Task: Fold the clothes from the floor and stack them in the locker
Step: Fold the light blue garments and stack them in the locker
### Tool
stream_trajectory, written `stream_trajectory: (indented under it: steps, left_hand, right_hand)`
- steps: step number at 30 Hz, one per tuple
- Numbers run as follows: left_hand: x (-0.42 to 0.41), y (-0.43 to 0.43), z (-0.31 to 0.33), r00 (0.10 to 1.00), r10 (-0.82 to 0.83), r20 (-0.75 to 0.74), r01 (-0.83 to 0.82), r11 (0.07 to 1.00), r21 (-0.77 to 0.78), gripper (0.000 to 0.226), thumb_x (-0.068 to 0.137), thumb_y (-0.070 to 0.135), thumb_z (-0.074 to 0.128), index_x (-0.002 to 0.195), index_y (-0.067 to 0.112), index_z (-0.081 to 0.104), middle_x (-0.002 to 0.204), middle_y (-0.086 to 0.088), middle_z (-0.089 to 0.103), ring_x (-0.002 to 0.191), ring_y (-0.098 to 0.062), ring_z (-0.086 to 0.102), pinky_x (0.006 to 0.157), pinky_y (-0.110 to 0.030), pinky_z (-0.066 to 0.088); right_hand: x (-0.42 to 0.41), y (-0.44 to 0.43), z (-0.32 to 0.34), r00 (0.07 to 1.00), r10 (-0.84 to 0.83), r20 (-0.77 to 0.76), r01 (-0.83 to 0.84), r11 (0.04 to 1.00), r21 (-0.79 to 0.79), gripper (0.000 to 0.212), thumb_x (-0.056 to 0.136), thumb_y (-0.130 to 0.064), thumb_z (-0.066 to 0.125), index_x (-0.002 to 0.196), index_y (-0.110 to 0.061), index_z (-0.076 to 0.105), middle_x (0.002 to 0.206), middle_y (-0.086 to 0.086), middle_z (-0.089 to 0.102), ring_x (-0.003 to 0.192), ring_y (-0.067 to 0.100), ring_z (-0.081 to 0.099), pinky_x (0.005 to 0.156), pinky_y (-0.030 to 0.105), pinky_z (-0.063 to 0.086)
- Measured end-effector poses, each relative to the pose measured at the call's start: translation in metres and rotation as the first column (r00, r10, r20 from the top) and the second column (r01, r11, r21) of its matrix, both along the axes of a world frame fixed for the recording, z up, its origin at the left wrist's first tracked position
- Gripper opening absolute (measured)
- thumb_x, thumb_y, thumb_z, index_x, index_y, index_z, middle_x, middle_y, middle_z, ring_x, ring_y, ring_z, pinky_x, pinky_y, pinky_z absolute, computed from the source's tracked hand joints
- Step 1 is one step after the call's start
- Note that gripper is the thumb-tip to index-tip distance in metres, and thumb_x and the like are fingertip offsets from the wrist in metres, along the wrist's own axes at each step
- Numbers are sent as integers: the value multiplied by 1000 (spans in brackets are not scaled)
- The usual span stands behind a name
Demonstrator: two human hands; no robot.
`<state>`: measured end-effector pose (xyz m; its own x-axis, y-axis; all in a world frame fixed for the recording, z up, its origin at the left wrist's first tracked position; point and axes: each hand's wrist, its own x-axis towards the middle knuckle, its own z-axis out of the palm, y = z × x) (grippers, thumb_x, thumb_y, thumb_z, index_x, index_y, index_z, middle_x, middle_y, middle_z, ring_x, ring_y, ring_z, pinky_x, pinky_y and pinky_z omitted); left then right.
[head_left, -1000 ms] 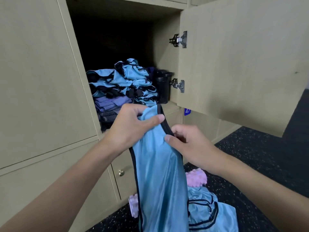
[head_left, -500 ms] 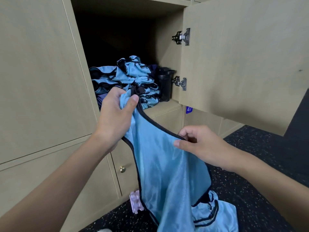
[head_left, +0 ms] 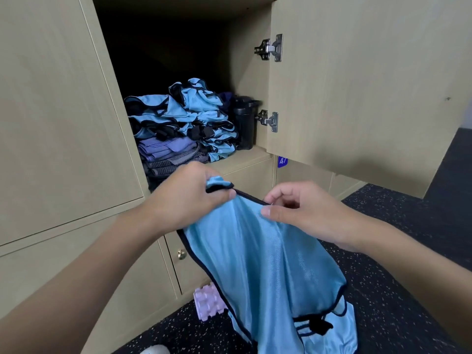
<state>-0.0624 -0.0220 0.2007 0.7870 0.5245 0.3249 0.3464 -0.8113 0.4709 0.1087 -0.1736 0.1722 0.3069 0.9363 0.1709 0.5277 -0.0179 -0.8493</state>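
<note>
A light blue bib with black trim (head_left: 265, 267) hangs in front of me. My left hand (head_left: 189, 198) grips its bunched top edge. My right hand (head_left: 304, 213) pinches the trimmed edge a little to the right, thumb on the front of the cloth. The open locker (head_left: 245, 159) holds a stack of folded blue bibs (head_left: 184, 116) lying on folded purple and grey clothes (head_left: 168, 154). More blue cloth (head_left: 332, 333) lies on the floor below the hanging bib.
The locker door (head_left: 357, 80) stands open to the right. A black bottle (head_left: 245, 123) stands inside the locker beside the stack. A pink foam block (head_left: 208, 302) lies on the dark speckled floor (head_left: 398, 290) by the lower cabinets.
My left hand has come down from the locker opening and now holds the bib's top edge bunched. My two hands are closer together.
</note>
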Motion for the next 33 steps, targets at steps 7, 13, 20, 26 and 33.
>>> stream_trajectory:
  steps: [7, 13, 20, 26, 33]
  left_hand:
    - [-9, 17, 8, 978, 211, 9, -209, 965, 158, 26, 86, 39, 74, 74, 17, 66, 67, -1, 66, 65, -22, 63, 62, -42, 53]
    - [2, -15, -6, 994, -103, -40, 100, 993, -64, 55, 75, 47, 81, 126, 36, 65, 120, 29, 62, 106, 15, 57, 97, -9, 43]
    - [14, -26, -19, 946, -318, 54, 315, 871, -376, 28, 90, 13, 73, 67, 9, 58, 57, 4, 43, 50, -6, 38, 49, -17, 34]
    - [2, 1, -9, 989, -129, -73, 119, 985, -122, 27, 92, 26, 71, 76, 5, 66, 72, -18, 64, 55, -12, 49, 54, -27, 40]
    - [6, -15, -8, 988, -155, 6, 150, 945, -289, 22, 80, 26, 83, 101, 22, 77, 93, 8, 76, 77, -8, 68, 74, -20, 53]
  right_hand:
    - [6, -6, 4, 999, -46, 6, 46, 997, -60, 7, 90, -22, 71, 85, -17, 73, 84, 10, 70, 72, 8, 54, 70, 22, 42]
    - [-6, -4, 11, 993, 16, 116, -15, 1000, -9, 10, 90, -11, 70, 82, -17, 70, 68, -8, 63, 58, -4, 52, 60, 10, 41]
    - [-8, -9, 13, 989, 82, 122, -81, 997, -13, 10, 89, -7, 69, 91, -16, 70, 85, 3, 73, 75, 8, 64, 77, 21, 51]
    - [8, -21, 17, 998, 5, 61, 2, 995, -98, 16, 91, -15, 68, 107, -17, 70, 95, -2, 76, 79, -3, 67, 69, 6, 44]
    - [8, -28, 23, 995, 16, 95, -13, 999, -36, 14, 92, -14, 67, 103, -23, 69, 86, -6, 74, 81, 2, 66, 75, 9, 45]
